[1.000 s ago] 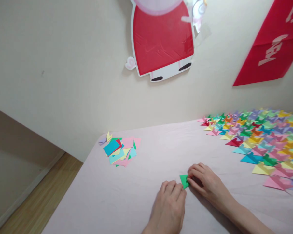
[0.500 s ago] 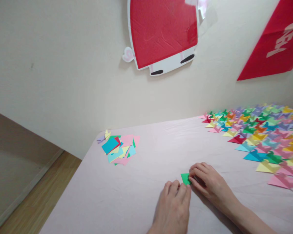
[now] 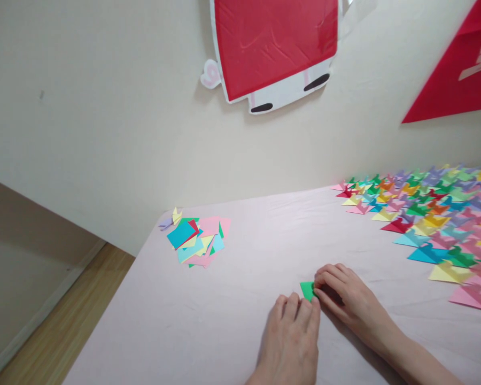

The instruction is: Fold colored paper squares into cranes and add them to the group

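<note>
A small piece of green paper (image 3: pixel 307 291) lies on the table, its left part showing and the rest covered by fingers. At its right side my right hand (image 3: pixel 344 297) is closed, thumb and fingertips pinching the paper. My left hand (image 3: pixel 292 334) comes from below with bent fingers, the index fingertip at the paper's near edge. The thumb of that hand is hidden, so its exact hold is hard to see.
Loose sheets of coloured paper (image 3: pixel 200 240) lie in a pile at the far left, beside a yellow folded paper piece (image 3: pixel 177 216) and a purple one (image 3: pixel 166 223). Rows of folded paper birds (image 3: pixel 428 214) cover the right side. A wall (image 3: pixel 144 133) rises behind the table (image 3: pixel 176 321).
Both hands stay at the green paper with almost the same grip. The view has shifted slightly, moving the wall decorations and paper birds toward the right and up in the picture.
</note>
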Demonstrator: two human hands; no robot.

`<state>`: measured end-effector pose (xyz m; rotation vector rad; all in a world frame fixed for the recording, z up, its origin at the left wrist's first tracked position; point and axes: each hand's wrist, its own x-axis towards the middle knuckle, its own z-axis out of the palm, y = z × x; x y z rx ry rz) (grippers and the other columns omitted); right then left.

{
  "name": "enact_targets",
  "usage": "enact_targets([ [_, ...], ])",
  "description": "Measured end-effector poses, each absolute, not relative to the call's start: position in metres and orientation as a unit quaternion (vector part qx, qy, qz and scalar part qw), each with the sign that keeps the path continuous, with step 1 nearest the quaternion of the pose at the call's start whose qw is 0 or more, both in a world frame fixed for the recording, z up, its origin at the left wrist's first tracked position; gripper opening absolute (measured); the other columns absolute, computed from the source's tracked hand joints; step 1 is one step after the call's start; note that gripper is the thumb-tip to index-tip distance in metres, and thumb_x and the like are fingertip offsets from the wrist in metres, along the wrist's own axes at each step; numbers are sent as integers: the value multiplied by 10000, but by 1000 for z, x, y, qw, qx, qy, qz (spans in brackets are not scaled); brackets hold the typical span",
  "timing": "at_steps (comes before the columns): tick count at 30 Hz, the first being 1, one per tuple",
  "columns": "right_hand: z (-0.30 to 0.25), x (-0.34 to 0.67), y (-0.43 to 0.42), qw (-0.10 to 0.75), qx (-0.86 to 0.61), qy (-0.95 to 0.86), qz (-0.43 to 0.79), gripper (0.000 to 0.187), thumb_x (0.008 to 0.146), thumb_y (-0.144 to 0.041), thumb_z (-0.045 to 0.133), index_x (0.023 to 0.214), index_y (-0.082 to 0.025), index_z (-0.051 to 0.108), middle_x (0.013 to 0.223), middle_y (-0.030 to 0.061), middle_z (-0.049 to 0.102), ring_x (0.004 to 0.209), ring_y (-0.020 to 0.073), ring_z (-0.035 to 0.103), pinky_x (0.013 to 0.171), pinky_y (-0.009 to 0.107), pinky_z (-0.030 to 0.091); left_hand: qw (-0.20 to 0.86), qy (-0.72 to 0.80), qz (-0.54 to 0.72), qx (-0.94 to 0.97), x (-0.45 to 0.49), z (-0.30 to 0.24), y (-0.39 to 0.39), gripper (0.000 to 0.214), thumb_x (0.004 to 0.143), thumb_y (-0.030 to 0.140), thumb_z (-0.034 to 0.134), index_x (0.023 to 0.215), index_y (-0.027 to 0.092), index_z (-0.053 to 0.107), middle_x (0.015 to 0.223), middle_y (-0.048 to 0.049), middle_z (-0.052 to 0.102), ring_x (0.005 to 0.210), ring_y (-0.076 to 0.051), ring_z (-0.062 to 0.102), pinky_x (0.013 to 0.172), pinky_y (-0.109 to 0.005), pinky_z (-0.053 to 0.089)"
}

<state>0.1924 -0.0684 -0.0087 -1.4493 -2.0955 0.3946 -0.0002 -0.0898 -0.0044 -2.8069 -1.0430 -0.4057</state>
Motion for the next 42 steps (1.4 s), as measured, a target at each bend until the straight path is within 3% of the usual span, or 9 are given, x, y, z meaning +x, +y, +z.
enact_targets([
  [7, -11, 193, -64, 278, -555, -770, 148, 155, 927, -194, 482, 789, -220, 548, 819, 39, 608, 783, 213, 516, 719, 360, 411, 70, -349, -131, -925, 4, -9, -93, 453, 889, 252, 499, 1301, 73, 559, 1145, -92, 616, 1075, -272, 469, 973, -396, 384],
  [14, -2, 195, -72, 280, -573, -740, 213, 91, 914, -222, 504, 836, -237, 549, 859, 33, 611, 835, 219, 528, 756, 358, 430, 59, -361, -149, -919, 5, -11, -96, 448, 867, 230, 529, 1290, 85, 566, 1148, -80, 617, 1072, -264, 473, 977, -402, 398],
  [20, -1, 190, -79, 283, -589, -724, 220, 75, 856, -183, 537, 852, -242, 584, 949, 44, 609, 926, 236, 529, 839, 392, 425, 59, -362, -149, -919, 6, -9, -96, 452, 859, 197, 540, 1299, 97, 564, 1181, -78, 617, 1085, -262, 485, 974, -399, 411],
  [31, 3, 180, -74, 262, -634, -702, 192, 69, 741, -169, 590, 773, -230, 588, 863, 29, 632, 875, 234, 544, 784, 374, 416, 116, -375, -155, -907, 7, -22, -101, 432, 857, 237, 528, 1249, 76, 609, 1190, -89, 661, 1114, -263, 550, 983, -399, 430],
  [37, 0, 181, -73, 266, -629, -705, 190, 115, 731, -138, 566, 789, -234, 594, 870, 35, 641, 862, 235, 539, 760, 371, 415, 119, -380, -146, -906, 7, -29, -102, 427, 850, 215, 522, 1241, 73, 620, 1246, -124, 646, 1162, -270, 553, 981, -416, 453],
  [42, -5, 187, -70, 286, -610, -710, 204, 201, 731, -81, 487, 787, -233, 607, 854, 29, 645, 854, 226, 553, 774, 370, 426, 110, -375, -148, -909, 1, -23, -101, 381, 869, 189, 502, 1210, 91, 639, 1279, -88, 640, 1177, -262, 554, 967, -398, 474],
])
